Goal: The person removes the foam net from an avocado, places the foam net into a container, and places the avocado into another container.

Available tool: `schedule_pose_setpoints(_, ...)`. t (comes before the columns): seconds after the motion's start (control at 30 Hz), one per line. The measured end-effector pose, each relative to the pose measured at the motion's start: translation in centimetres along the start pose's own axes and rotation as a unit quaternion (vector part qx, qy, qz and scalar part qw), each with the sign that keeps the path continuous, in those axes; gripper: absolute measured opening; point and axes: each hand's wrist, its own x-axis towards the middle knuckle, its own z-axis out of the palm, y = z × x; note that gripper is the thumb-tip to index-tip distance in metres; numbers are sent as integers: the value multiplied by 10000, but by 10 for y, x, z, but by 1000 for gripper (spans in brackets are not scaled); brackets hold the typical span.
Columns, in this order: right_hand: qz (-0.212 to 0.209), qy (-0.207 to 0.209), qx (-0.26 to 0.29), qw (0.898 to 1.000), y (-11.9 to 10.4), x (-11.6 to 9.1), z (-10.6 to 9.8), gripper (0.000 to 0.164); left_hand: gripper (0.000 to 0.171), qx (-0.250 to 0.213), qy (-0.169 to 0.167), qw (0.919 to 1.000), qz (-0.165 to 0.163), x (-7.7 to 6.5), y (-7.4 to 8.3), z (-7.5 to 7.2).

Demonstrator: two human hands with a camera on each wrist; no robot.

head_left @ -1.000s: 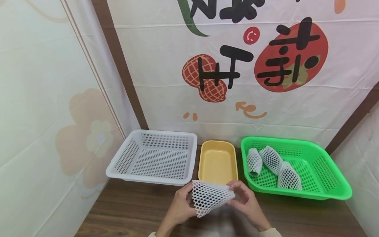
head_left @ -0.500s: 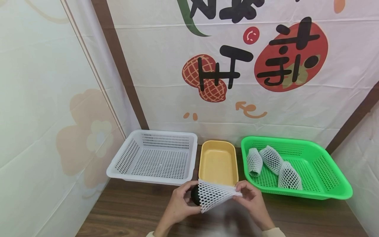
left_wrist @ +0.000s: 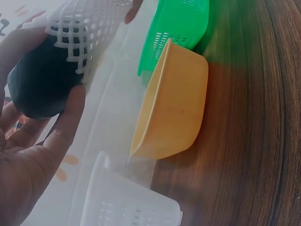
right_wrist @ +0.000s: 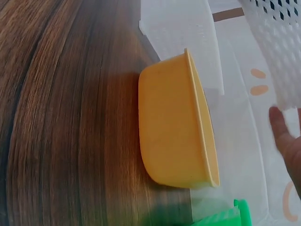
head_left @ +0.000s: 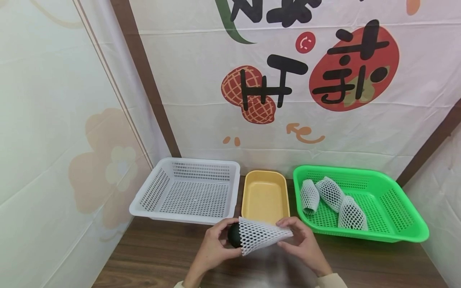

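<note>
My left hand (head_left: 215, 245) grips a dark, egg-shaped fruit, apparently an avocado (head_left: 234, 235), by its exposed end. A white foam net sleeve (head_left: 261, 236) covers the rest of it and narrows toward the right. In the left wrist view, fingers and thumb hold the dark avocado (left_wrist: 40, 82) near the net's open rim. My right hand (head_left: 304, 246) has its fingertips and thumb on either side of the sleeve's narrow end. Only part of that hand and the net (right_wrist: 282, 61) shows in the right wrist view.
Behind the hands stands a yellow tray (head_left: 265, 200). A white basket (head_left: 183, 219) is to its left. On the right, a green basket (head_left: 387, 236) holds three netted pieces (head_left: 329, 194). All stand on a dark wooden table (head_left: 155, 252) before a printed cloth.
The avocado's dark end has come into view at the net's left opening. Both hands first shifted right with the net, then slightly back left, the right fingers now farther up the sleeve.
</note>
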Motion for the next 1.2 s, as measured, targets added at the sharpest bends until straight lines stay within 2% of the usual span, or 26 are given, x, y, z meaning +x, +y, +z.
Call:
schedule_pose_setpoints(0.17,103,-97,1,9999,2,3,5,40,67,-77,6,9999,-79,-1,-1,-2)
schedule_pose_setpoints(0.3,114,9,34,9999,2,3,7,36,68,-43,120,9998,-178,-1,-1,-4)
schedule_pose_setpoints(0.5,-173,320,-90,9993,3,4,7,35,66,2,481,9988,-71,0,-2,-10)
schedule_pose_setpoints(0.67,-345,753,-490,9954,3,7,7,31,65,149,852,9957,-328,0,-2,-19)
schedule_pose_setpoints(0.83,247,1507,-609,9864,1,9,9,34,63,412,1238,9907,-397,3,-2,-32)
schedule_pose_setpoints(0.97,853,2115,-435,9727,4,11,12,42,62,615,1546,9853,-388,9,1,-41)
schedule_pose_setpoints(1.1,1304,2411,-387,9609,9,13,14,47,60,738,1776,9808,-336,15,16,-48)
schedule_pose_setpoints(1.2,1482,2432,-226,9583,13,13,16,51,59,907,1846,9779,-379,19,26,-53)
